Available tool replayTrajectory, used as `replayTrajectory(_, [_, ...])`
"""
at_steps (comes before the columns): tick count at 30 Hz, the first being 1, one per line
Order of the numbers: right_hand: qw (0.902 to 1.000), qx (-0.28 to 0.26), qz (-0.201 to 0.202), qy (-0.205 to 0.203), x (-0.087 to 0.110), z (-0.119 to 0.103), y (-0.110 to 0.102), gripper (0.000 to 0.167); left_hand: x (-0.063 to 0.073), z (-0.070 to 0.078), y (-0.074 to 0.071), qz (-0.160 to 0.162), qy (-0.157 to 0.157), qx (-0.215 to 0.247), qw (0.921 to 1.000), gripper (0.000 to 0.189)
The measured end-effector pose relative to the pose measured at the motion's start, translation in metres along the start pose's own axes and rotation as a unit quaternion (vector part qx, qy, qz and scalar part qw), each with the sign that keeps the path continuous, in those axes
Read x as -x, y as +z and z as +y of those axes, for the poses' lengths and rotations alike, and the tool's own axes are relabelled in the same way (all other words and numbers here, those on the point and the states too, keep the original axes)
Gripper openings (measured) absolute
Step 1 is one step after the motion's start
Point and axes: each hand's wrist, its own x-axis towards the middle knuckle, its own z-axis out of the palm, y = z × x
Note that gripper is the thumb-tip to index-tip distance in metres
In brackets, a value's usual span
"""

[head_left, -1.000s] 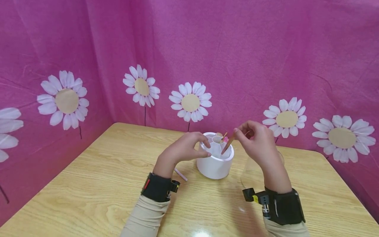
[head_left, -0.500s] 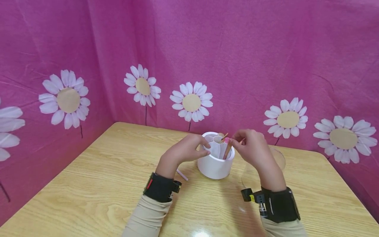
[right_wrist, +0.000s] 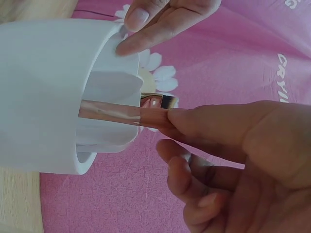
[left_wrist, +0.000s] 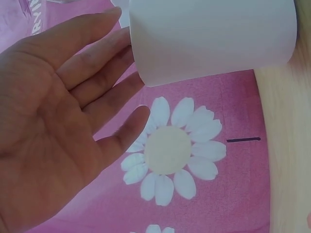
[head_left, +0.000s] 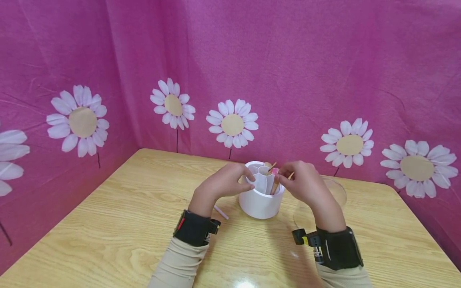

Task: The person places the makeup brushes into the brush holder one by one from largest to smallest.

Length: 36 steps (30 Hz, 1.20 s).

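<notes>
The right hand [head_left: 302, 182] pinches a brown stick [right_wrist: 111, 111], its lower end inside the white holder [head_left: 261, 206] just left of that hand. The left hand [head_left: 224, 181], thumb and fingers apart, is at the holder's rim.

Brown stick [head_left: 275, 186] in right grip [head_left: 299, 179]

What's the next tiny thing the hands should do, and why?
I'd guess the right hand should gently let go of the brown stick: it pinches the upper part, and the lower end is already inside the white divided holder.
</notes>
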Motion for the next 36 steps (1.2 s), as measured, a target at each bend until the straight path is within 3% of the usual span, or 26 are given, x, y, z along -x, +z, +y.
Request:
replayTrajectory(9, [0.9992, -0.007, -0.032, -0.021, -0.001, 0.001, 0.005, 0.009, 0.004, 0.002, -0.005, -0.012, -0.03, 0.007, 0.9995, 0.018])
replayTrajectory(27, [0.9995, 0.015, -0.01, -0.026, -0.001, 0.002, 0.004, 0.01, 0.004, 0.002, -0.005, -0.014, -0.012, 0.006, 0.9998, 0.02])
replayTrajectory(36, [0.9995, 0.02, -0.012, -0.024, -0.001, 0.001, 0.002, 0.01, 0.007, -0.003, -0.011, 0.022, -0.005, 0.019, 0.9996, 0.024])
